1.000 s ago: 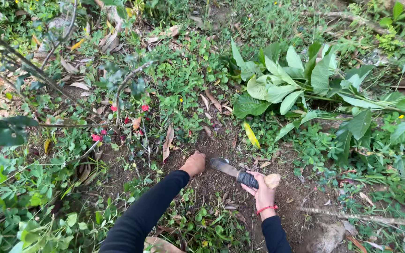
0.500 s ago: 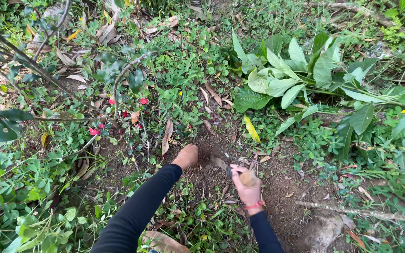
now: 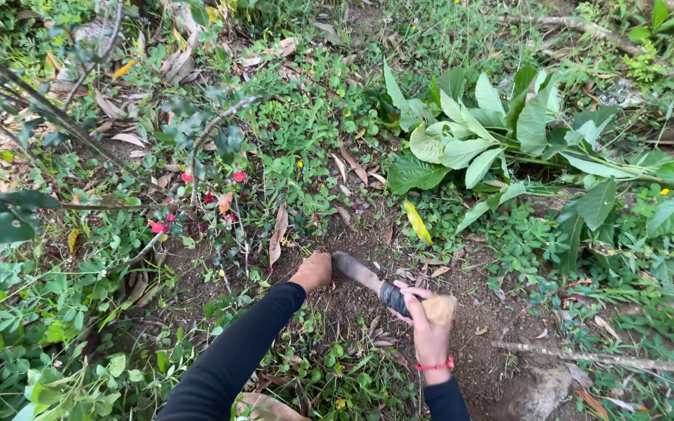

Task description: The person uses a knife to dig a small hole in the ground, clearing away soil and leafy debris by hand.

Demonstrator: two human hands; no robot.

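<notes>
Over the bare dirt patch [image 3: 462, 343], I am gripping with my right hand [image 3: 429, 335], fingers wrapped tight, the stiff, heavy-looking machete [image 3: 359, 272] by its wooden handle [image 3: 438, 309], left hand [image 3: 312, 272] curled into soil.

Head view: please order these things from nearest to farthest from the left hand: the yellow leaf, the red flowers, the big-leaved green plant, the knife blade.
From the left hand, pressed on the soil:
1. Knife blade, just to its right, almost touching.
2. Yellow leaf, up and to the right on the ground.
3. Red flowers, up and to the left; close to the leaf in distance, so this order is uncertain.
4. Big-leaved green plant, far upper right.
</notes>
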